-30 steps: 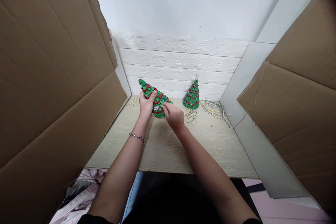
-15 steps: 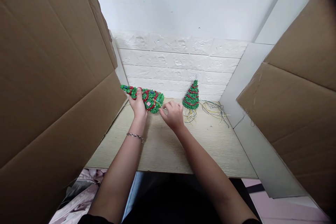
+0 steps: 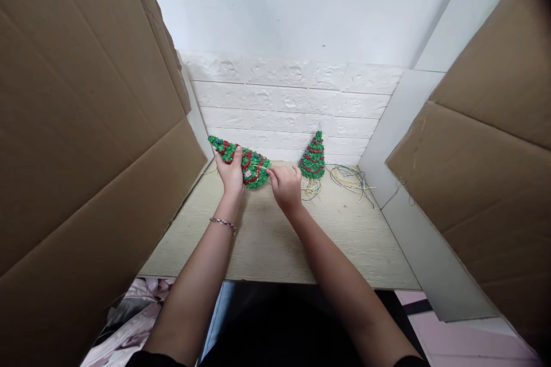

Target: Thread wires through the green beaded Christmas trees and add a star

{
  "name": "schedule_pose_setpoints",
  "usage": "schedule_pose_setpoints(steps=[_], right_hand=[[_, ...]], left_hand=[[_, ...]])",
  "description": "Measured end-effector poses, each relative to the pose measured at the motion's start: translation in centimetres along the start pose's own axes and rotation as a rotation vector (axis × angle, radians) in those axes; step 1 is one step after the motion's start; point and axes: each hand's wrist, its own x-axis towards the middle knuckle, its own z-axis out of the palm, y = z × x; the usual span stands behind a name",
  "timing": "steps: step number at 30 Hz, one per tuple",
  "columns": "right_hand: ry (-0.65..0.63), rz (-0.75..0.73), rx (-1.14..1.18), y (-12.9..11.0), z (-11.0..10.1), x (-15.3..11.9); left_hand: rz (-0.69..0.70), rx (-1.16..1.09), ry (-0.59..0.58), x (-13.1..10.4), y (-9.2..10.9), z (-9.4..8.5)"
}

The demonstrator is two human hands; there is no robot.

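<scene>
My left hand (image 3: 231, 173) is wrapped around a small green Christmas tree (image 3: 258, 176) with a red garland, tipped on its side with the point to the left. A small pink patterned square shows on its surface. At the tree's wide end, my right hand (image 3: 286, 184) pinches thin yellowish wires (image 3: 260, 168) that lie across the branches. Just right of that hand, a second Christmas tree (image 3: 313, 159) with red garland and a clear topper stands upright by the wall. Loose wires (image 3: 311, 189) lie at its foot, partly behind my right hand.
A tangle of yellow, white and dark wires (image 3: 350, 179) lies on the pale wooden table (image 3: 267, 241) at the back right. Tall cardboard sheets (image 3: 99, 126) wall in the left side, and more cardboard (image 3: 486, 183) the right. A white brick-patterned wall (image 3: 275, 92) closes the back.
The held tree has shifted slightly right, its wide end dipping a little. My right hand's fingers have closed in on the wires at that end. The standing tree is unmoved.
</scene>
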Motion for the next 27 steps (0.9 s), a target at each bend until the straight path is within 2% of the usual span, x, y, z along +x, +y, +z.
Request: schedule_pose_setpoints(steps=[4,10,13,19,24,27], right_hand=[[0.009,0.006,-0.075,-0.3,-0.3,0.0],[-0.13,-0.041,-0.099,-0.3,0.0,0.0],[-0.074,-0.048,-0.093,-0.2,0.2,-0.2],[0.081,-0.014,-0.154,-0.6,0.1,-0.4],[0.104,0.027,-0.152,-0.1,-0.2,-0.2],[0.065,0.047,-0.132,0.5,-0.3,-0.1]], left_hand=[[0.049,0.092,-0.088,-0.5,0.1,0.2],[0.029,0.143,-0.175,-1.3,0.6,0.9],[0.024,0.117,-0.184,-1.2,0.4,0.8],[-0.011,0.025,-0.075,0.2,0.1,0.1],[-0.024,-0.026,0.048,0.9,0.4,-0.4],[0.008,0.0,0.086,1.1,0.4,-0.6]])
